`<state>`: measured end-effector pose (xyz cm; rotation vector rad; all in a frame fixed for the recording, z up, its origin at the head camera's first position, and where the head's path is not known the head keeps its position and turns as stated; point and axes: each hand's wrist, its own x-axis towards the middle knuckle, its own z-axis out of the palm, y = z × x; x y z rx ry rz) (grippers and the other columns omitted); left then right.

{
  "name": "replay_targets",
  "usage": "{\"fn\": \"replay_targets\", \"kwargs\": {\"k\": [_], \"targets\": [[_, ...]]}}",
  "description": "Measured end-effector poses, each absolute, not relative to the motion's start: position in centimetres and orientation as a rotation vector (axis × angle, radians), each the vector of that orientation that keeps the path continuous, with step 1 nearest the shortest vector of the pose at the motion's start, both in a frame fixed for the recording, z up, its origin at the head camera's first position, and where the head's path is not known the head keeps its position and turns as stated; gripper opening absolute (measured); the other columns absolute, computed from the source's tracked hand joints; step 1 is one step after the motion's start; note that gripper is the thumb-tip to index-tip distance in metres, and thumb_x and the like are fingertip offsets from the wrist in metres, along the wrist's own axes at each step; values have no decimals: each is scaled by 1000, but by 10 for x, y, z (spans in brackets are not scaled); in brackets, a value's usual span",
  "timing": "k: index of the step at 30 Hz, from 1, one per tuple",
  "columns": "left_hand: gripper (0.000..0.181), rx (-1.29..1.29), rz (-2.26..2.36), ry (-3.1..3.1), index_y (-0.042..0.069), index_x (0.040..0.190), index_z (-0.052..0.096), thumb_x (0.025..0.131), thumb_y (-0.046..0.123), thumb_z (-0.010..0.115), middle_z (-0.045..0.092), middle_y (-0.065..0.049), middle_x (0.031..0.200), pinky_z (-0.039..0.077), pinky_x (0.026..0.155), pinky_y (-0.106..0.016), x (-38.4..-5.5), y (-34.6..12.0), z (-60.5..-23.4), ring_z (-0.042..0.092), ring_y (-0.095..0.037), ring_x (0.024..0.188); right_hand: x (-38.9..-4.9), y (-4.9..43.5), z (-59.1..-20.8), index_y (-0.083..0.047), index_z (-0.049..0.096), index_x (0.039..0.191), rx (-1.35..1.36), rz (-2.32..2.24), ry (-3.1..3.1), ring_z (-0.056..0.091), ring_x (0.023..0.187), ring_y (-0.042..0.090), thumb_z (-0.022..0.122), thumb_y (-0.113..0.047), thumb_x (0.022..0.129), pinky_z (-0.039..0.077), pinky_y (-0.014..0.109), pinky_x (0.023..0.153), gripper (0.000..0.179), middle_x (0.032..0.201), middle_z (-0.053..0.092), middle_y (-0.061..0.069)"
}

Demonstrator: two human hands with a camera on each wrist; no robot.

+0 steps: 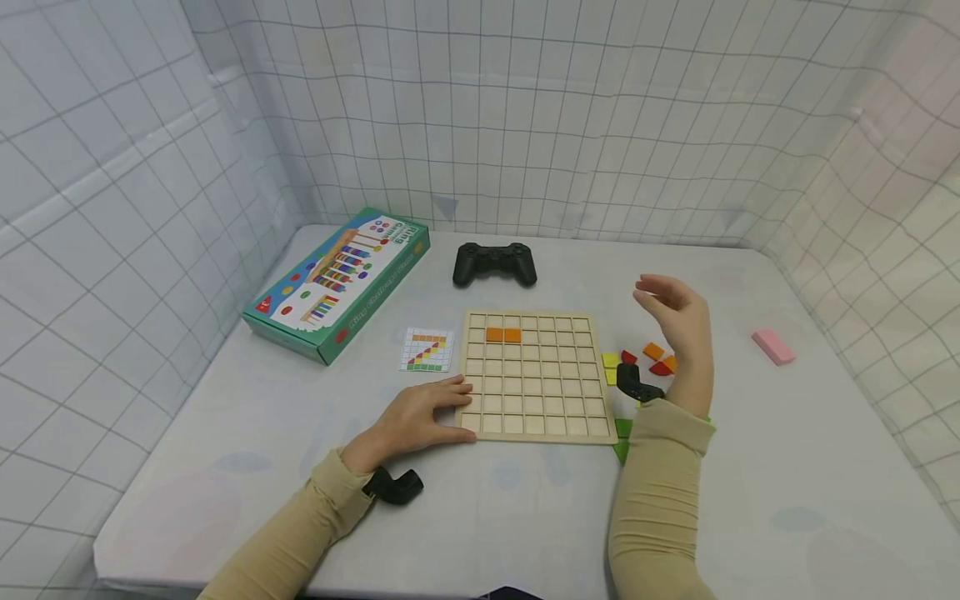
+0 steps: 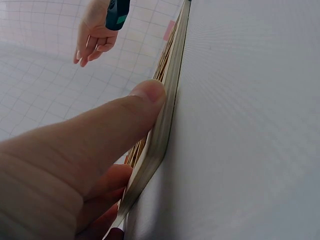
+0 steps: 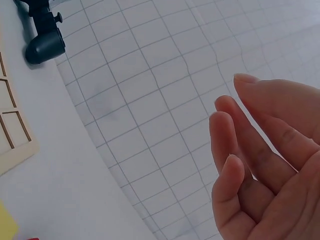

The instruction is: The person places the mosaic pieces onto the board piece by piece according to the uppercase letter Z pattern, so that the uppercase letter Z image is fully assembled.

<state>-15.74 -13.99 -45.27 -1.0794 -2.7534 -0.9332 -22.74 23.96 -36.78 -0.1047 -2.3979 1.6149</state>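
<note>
A wooden grid board point(image 1: 532, 387) lies flat on the table, with two orange square tiles point(image 1: 503, 335) side by side in its second row from the far side. My left hand point(image 1: 420, 417) rests at the board's near left corner. Its thumb point(image 2: 147, 95) touches the rim, and the other fingers lie along the left side. Raised over the table beyond the coloured pieces, my right hand point(image 1: 678, 321) has loosely bent fingers and nothing visible between them. Red and orange pieces point(image 1: 660, 367), yellow tiles point(image 1: 611, 367) and green pieces point(image 1: 622, 437) lie right of the board, partly hidden by the right forearm.
A small card point(image 1: 427, 350) with a coloured grid pattern lies left of the board. Behind are a green game box point(image 1: 337, 283) and a black game controller point(image 1: 495, 264). A pink block point(image 1: 773, 347) lies far right. White gridded cloth walls point(image 1: 525, 125) enclose the table.
</note>
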Motion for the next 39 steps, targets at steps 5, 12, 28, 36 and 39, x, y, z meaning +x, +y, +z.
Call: {"fn": "replay_targets", "kwargs": {"k": [5, 12, 28, 36, 39], "targets": [[63, -1083, -936, -2750, 6, 119, 66, 74, 49, 75, 57, -3, 130, 39, 104, -36, -158, -140, -453, 46, -18, 127, -224, 248, -372, -11, 62, 124, -184, 1596, -2374, 55, 100, 9, 66, -34, 88, 45, 21, 73, 43, 116, 64, -1], [63, -1090, -935, -2751, 5, 119, 66, 74, 49, 75, 57, -4, 130, 39, 104, -37, -157, -139, -452, 45, -19, 127, -220, 258, -378, -13, 61, 124, -275, 1613, -2377, 53, 101, 8, 65, -35, 89, 44, 26, 84, 42, 117, 62, 0], [63, -1089, -924, -2756, 4, 119, 66, 74, 47, 76, 57, -4, 130, 39, 103, -37, -156, -139, -450, 46, -19, 127, -229, 272, -399, -14, 63, 124, -488, 1678, -2420, 52, 98, 11, 71, -37, 83, 45, 23, 78, 48, 109, 66, -5], [63, -1082, -923, -2756, 5, 119, 66, 74, 49, 75, 57, -4, 129, 40, 103, -37, -157, -140, -452, 46, -18, 127, -228, 276, -406, -13, 59, 127, -553, 1691, -2462, 53, 95, 19, 71, -34, 84, 45, 20, 68, 49, 112, 64, -2], [63, -1084, -930, -2756, 6, 119, 66, 74, 49, 75, 57, -3, 130, 39, 103, -37, -158, -140, -453, 46, -18, 127, -229, 279, -409, -16, 60, 127, -578, 1715, -2483, 53, 99, 15, 71, -36, 83, 46, 13, 70, 49, 111, 64, -5]]}}
